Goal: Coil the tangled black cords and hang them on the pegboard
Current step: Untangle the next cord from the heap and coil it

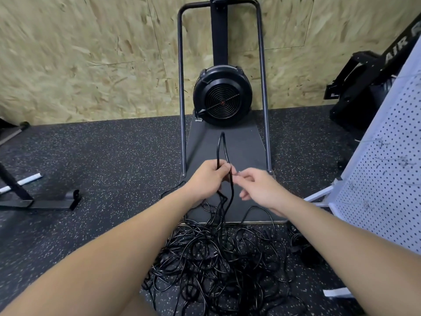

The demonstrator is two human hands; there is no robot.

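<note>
A tangled heap of black cords [218, 258] lies on the speckled rubber floor below my arms. My left hand [206, 176] grips one black cord, and a narrow loop of that cord [222, 147] stands up above my fist. Its strands hang down from the hand into the heap. My right hand [255, 185] is just right of the left, fingertips pinching the same cord near the left thumb. The white pegboard [382, 174] leans at the right edge, with a few small wire hooks on it.
A black fan-wheel exercise machine [222, 96] with a grey base plate [246, 151] and two upright tubes stands straight ahead against an OSB wall. Another black machine [369, 87] sits at the back right. A black metal stand foot [45, 201] lies on the left.
</note>
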